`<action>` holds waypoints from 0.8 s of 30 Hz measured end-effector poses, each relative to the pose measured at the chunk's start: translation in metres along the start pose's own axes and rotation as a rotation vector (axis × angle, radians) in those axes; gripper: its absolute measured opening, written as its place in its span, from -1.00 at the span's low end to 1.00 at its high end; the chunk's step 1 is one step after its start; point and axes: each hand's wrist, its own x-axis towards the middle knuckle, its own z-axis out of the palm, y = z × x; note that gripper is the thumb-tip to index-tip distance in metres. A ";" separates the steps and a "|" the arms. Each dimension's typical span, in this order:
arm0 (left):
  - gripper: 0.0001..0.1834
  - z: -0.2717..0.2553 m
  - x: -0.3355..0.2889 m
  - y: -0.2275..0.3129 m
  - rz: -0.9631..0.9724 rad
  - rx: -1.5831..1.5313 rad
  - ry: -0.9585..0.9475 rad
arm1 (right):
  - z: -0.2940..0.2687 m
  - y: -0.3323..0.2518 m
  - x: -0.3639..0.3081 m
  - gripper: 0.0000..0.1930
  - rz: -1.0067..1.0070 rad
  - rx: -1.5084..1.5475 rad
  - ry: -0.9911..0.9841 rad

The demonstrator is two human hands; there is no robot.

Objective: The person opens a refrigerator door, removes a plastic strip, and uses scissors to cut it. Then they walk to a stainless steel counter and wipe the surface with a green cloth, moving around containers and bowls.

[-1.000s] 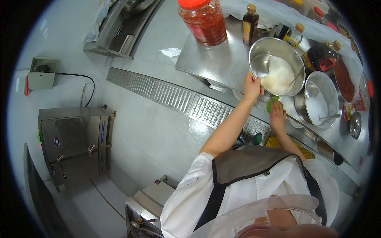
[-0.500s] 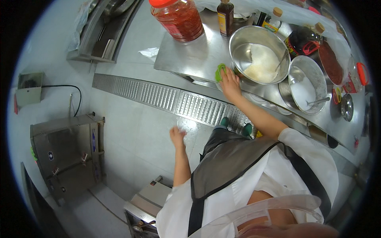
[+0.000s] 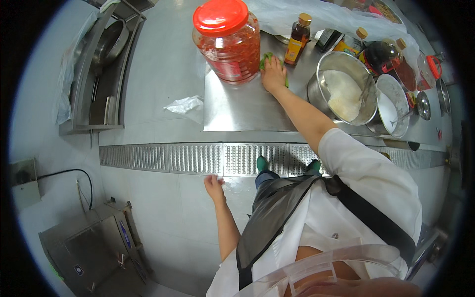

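Note:
My right hand (image 3: 273,75) presses a bright green cloth (image 3: 265,58) onto the steel table (image 3: 242,110). Most of the cloth is under the palm; its edges show around the fingers. Just left of that hand stands a big clear jar (image 3: 227,49) with a red lid and red contents. A dark sauce bottle (image 3: 296,42) with a gold cap is close on its right. Away from the table, over the floor, my left hand (image 3: 214,188) hangs loosely bent and holds nothing.
Right of my right arm sit a steel bowl (image 3: 316,91) of white and yellowish granules and another bowl (image 3: 389,111) of white powder with a spoon. More bottles (image 3: 391,53) line the back. A crumpled white plastic bag (image 3: 185,105) lies beside the table's left edge. A floor grate (image 3: 198,157) runs below.
My right hand has moved with the green cloth from the table's front edge farther back, in between the jar and the sauce bottle. The view has turned, and my left hand stays low and empty.

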 end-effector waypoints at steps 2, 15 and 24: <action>-0.77 0.022 0.039 0.048 0.188 0.071 -0.141 | 0.007 0.001 -0.025 -0.52 -0.086 -0.064 -0.014; -0.51 0.236 0.162 0.246 0.453 -0.156 -0.582 | -0.069 0.022 -0.116 -0.51 -0.117 0.030 -0.437; -0.54 0.251 0.108 0.228 0.472 -0.153 -0.506 | -0.038 -0.020 -0.124 -0.50 -0.282 0.016 -0.247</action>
